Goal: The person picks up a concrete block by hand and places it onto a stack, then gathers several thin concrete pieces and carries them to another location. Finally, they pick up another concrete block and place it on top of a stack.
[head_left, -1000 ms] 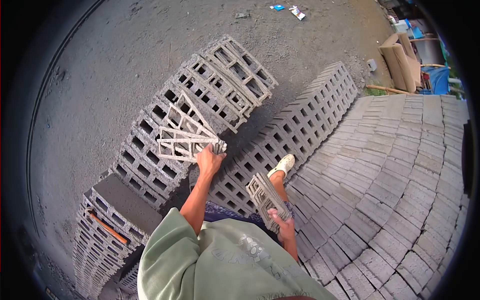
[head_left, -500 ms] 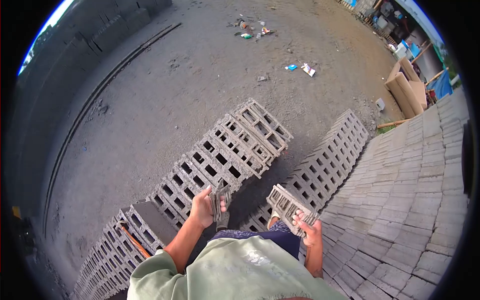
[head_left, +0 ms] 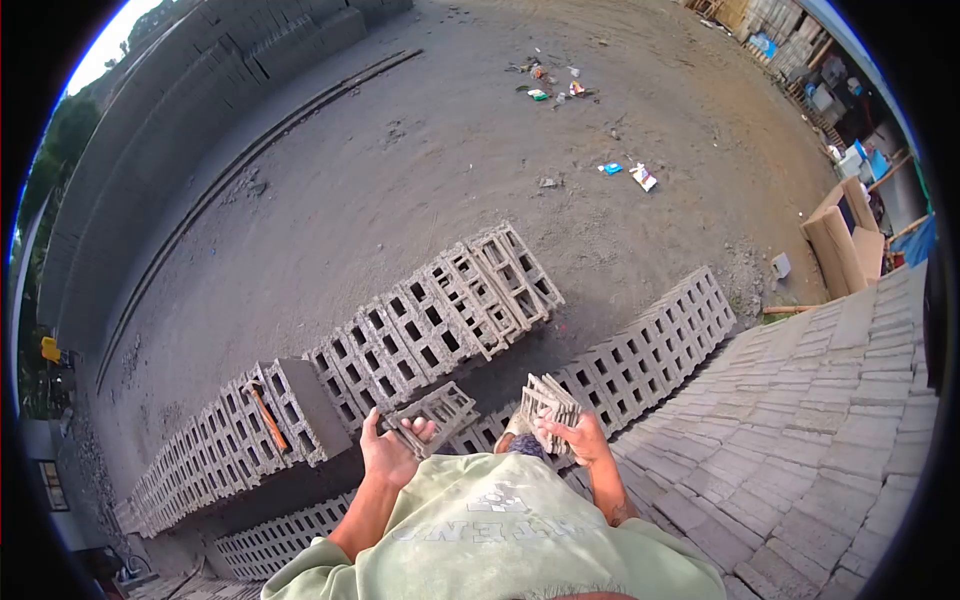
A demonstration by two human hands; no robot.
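My left hand [head_left: 388, 460] is closed on the near end of a grey slotted frame [head_left: 442, 410], which looks crusted with cement and is tilted. In my right hand [head_left: 580, 437] is a stack of thin grey slotted plates [head_left: 546, 396], with my thumb across its near side. The two pieces are apart, in front of my waist. Beyond my left hand runs a row of hollow concrete blocks [head_left: 395, 345], with several thin slotted pieces at its far end. Another row of hollow blocks [head_left: 650, 350] lies beyond my right hand.
A hammer [head_left: 266, 416] with an orange handle lies on the left block row. Stacked grey blocks [head_left: 800, 400] rise at the right, close to my right arm. A long block wall [head_left: 200, 110] stands at far left. Litter [head_left: 643, 178] and a cardboard box [head_left: 842, 240] lie farther off.
The frame in my left hand has turned from nearly edge-on to showing its slotted face. My right hand has drawn inward with its stack, turning it more upright. The view has shifted.
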